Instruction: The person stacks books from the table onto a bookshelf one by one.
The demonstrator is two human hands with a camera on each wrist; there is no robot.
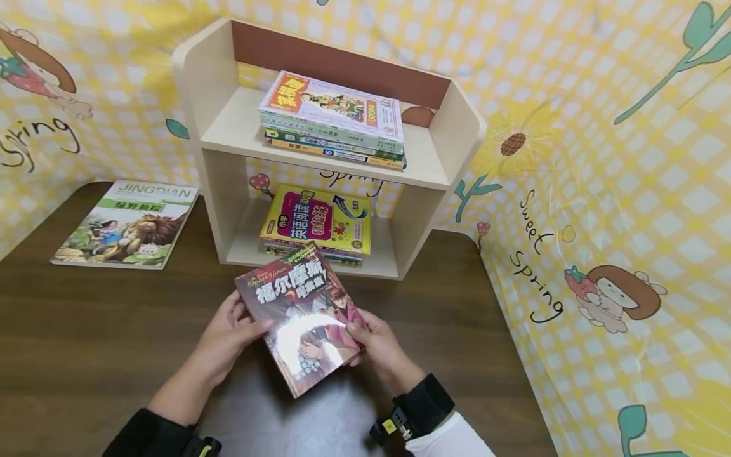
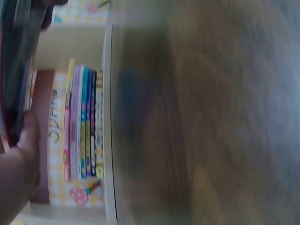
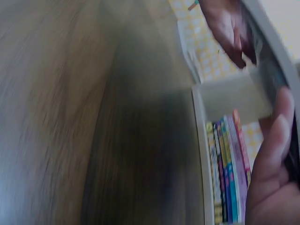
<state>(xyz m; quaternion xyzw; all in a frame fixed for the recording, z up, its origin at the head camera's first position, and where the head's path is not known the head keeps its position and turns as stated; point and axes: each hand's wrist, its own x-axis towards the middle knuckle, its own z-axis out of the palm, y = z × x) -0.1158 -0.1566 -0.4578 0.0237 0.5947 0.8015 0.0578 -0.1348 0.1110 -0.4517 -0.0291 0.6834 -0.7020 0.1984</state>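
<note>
A dark, glossy book (image 1: 302, 311) with white Chinese title characters is held tilted above the table, in front of the shelf. My left hand (image 1: 231, 333) grips its left edge, thumb on the cover and fingers behind. At the lower right edge, my right hand (image 1: 379, 343) pinches it the same way. Glare hides part of the cover. In the left wrist view the left hand (image 2: 21, 164) shows at the book's edge, blurred. The right wrist view has the right hand (image 3: 274, 173) with its thumb against the book (image 3: 276, 61).
A two-tier cream shelf (image 1: 219, 120) stands at the back. Its upper tier bears a book stack (image 1: 337, 114), its lower tier another stack with a yellow book (image 1: 316, 219) on top. Another book (image 1: 128, 225) lies flat on the table (image 1: 74, 343) at left. Patterned cloth (image 1: 599, 190) surrounds the table.
</note>
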